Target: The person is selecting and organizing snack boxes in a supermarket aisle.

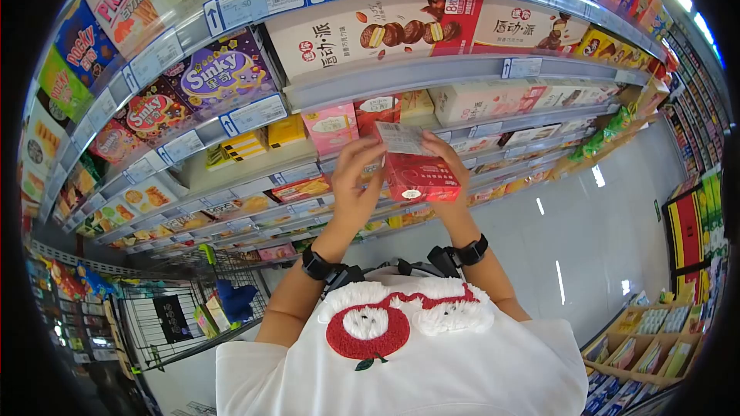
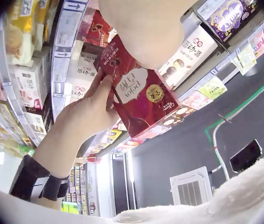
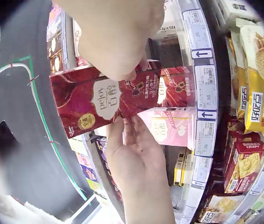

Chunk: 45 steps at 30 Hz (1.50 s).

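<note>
A red Pejoy biscuit stick box is held up in front of the shelves between both hands. In the head view its narrow pale panel with printed text faces up. My left hand holds the box at its left side, fingertips at the edge. From the other side my right hand grips it, with part of its fingers hidden behind the box. The left wrist view shows the printed front of the biscuit stick box, with the right hand around its edge. In the right wrist view, the left hand's fingertips meet the lower edge.
Right behind the hands, a pink box and a red box stand on the shelf. Large white snack boxes fill the shelf above. A wire shopping cart with goods in it stands at the lower left.
</note>
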Available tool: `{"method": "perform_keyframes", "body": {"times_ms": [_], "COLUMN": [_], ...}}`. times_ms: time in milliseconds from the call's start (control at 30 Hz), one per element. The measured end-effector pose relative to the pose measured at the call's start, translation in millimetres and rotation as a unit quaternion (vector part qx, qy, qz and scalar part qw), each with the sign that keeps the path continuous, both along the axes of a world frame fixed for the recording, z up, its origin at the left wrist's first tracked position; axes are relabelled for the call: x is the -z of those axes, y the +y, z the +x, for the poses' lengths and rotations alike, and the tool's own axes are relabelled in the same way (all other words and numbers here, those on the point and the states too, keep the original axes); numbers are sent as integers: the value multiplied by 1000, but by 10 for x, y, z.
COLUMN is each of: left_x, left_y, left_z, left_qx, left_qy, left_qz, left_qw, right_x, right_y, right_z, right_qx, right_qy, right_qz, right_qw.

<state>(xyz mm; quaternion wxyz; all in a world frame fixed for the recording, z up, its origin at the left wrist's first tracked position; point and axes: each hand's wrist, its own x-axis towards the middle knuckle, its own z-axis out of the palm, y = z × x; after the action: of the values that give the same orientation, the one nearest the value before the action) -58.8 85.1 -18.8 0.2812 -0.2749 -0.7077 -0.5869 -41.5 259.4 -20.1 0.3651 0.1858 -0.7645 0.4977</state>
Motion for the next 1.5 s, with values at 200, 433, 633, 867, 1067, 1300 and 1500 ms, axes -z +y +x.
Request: {"method": "perform_keyframes", "body": {"times_ms": [200,433,633,867,1067,1300,1500], "left_x": [85,87,207,335,279,261,222], "left_y": [87,195,208,181,107,158,143], "left_z": [-154,-197,-269,-314,-300,-277,-272], "left_qx": [-50,-112,-182,-208,-282,-288,-288], "left_qy": [-16,-53,58,8,55,29,33], "left_qz": [23,19,-95,-102,-198,-240,-286], "left_qw": [998,992,977,973,937,926,913], "right_x": [11,264,149,245,183,222,233], "right_y": [91,186,158,141,67,22,-31], "right_z": [-378,-777,-841,-948,-952,-927,-900], "right_qx": [-52,-61,-77,-20,30,35,29], "right_qy": [-59,-133,-131,-79,-72,-154,-129], "right_qz": [-17,28,28,155,208,226,196], "right_qw": [997,989,988,985,975,961,972]}}
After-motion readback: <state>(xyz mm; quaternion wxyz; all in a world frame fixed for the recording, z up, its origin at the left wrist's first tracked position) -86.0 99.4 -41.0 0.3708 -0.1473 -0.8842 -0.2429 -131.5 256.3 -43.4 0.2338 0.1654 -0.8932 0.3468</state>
